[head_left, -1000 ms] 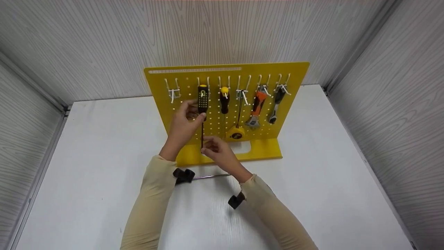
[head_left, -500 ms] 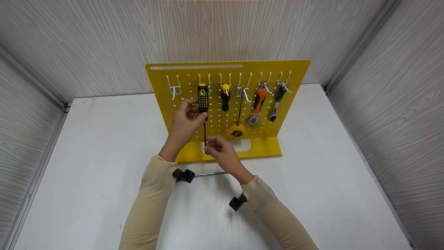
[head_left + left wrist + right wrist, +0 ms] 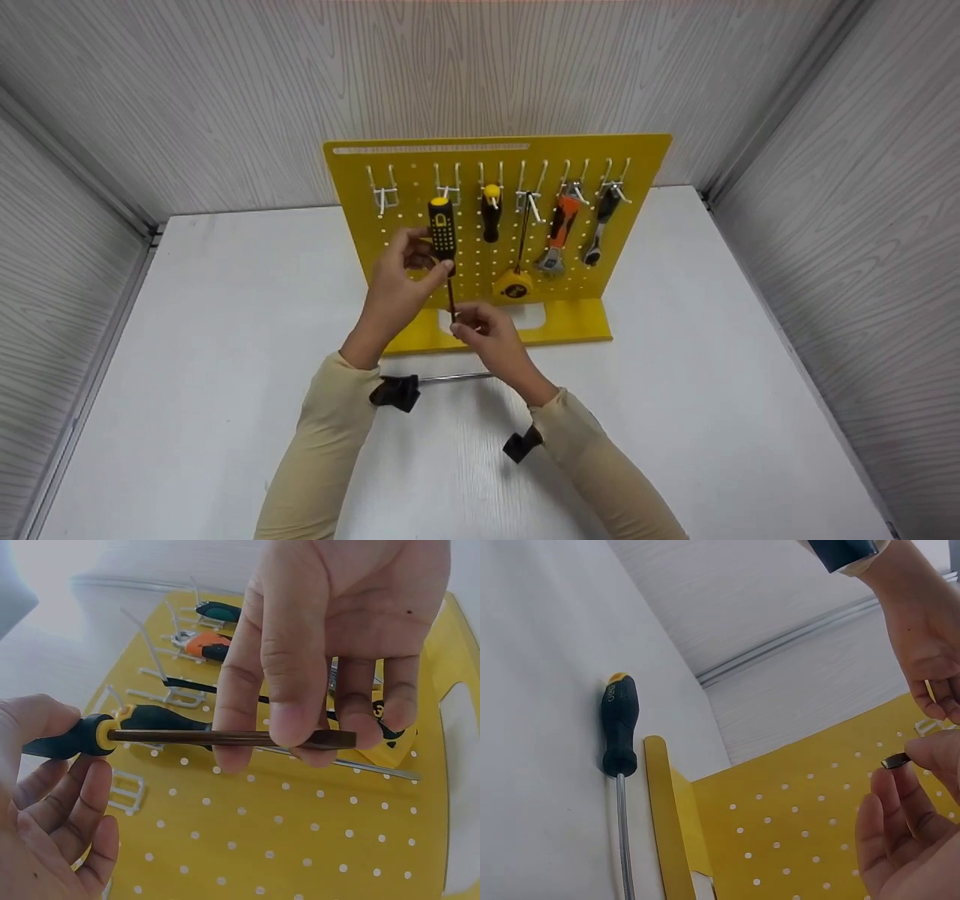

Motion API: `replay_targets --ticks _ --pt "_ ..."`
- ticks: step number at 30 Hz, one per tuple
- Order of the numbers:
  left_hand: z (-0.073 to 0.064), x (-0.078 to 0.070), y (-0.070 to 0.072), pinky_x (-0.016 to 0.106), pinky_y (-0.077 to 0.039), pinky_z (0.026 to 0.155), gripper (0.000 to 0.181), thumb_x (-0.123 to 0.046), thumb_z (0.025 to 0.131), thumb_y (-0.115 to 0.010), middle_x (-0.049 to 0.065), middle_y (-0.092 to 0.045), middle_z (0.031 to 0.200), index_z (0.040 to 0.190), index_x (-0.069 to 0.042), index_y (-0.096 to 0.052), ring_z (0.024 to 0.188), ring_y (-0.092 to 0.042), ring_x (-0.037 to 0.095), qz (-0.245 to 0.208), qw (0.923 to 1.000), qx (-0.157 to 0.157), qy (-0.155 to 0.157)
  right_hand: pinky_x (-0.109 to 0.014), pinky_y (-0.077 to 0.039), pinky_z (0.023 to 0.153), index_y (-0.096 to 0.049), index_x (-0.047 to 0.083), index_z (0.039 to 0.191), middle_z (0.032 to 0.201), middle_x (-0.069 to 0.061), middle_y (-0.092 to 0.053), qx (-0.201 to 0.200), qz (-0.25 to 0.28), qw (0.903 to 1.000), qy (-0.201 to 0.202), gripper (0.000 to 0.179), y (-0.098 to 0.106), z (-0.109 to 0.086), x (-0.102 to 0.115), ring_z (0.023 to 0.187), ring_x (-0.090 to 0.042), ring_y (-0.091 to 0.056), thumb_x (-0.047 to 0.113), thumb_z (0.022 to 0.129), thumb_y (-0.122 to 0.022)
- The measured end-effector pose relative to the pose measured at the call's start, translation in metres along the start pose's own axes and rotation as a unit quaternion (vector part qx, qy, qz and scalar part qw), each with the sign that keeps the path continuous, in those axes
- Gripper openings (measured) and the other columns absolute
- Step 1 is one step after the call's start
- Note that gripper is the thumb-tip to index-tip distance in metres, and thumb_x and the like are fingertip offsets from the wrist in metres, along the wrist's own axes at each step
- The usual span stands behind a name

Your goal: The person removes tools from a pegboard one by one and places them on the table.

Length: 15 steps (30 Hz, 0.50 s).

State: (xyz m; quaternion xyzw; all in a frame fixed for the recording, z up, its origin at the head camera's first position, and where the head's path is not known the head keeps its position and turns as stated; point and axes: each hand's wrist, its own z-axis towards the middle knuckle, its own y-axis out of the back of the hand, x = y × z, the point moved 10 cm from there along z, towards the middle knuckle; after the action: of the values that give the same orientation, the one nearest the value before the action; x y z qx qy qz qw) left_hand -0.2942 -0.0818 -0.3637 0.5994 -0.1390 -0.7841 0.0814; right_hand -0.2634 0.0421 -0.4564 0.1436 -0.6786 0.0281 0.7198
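The left hand [image 3: 401, 281] has its thumb and bent fingers closed around the lower end of a screwdriver's handle, open only as wide as the handle itself. The right hand [image 3: 495, 341] pinches the shaft of the same tool just short of the tip, thumb against fingertips with only the thin metal between, its other fingers loosely bent.

The screwdriver [image 3: 442, 232] is held at the left half of the pegboard, on its near side, handle up and tip down, leaning slightly. Its handle is black with yellow dots and a yellow end; the left wrist view shows a yellow collar, a brownish shaft and a flat blade.

Behind it stands the yellow pegboard [image 3: 600, 146], with a second hook from the left [image 3: 448, 193] just beyond the handle's top; whether they touch I cannot tell. Farther right hang a yellow-topped screwdriver [image 3: 491, 214], a yellow tape measure [image 3: 514, 286] on a black cord, an orange-and-black wrench [image 3: 562, 225] and a dark-handled wrench [image 3: 602, 217]. On the white table [image 3: 225, 337], near side of the board's base, lies another screwdriver [image 3: 620, 720]; in the head view the left wrist's black mount [image 3: 396, 393] hides its handle and the right arm crosses its shaft
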Motion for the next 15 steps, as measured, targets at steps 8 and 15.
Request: replay_targets --ticks 8,15 --pt "-0.013 -0.005 0.001 0.039 -0.048 0.093 0.045 -0.015 0.087 -0.071 0.014 -0.063 0.113 0.125 -0.002 -0.050 0.098 -0.061 0.024 0.006 0.9997 -0.006 -0.024 -0.026 -0.052 0.081 -0.062 -0.006 0.118 0.104 -0.023 -0.064 0.018 -0.006 0.9995 0.025 0.026 0.001 -0.013 0.008 0.086 -0.006 -0.059 0.005 0.094 -0.058" --pt "-0.022 -0.006 0.002 0.037 -0.047 0.089 0.045 -0.014 0.086 -0.072 0.013 -0.065 0.109 0.124 -0.003 -0.050 0.094 -0.062 0.022 -0.003 0.9992 -0.008 -0.039 -0.028 -0.053 0.079 -0.064 0.000 0.117 0.107 -0.020 -0.065 0.006 -0.017 0.9994 0.030 0.026 0.007 -0.008 -0.019 0.086 -0.007 -0.059 0.012 0.095 -0.060"
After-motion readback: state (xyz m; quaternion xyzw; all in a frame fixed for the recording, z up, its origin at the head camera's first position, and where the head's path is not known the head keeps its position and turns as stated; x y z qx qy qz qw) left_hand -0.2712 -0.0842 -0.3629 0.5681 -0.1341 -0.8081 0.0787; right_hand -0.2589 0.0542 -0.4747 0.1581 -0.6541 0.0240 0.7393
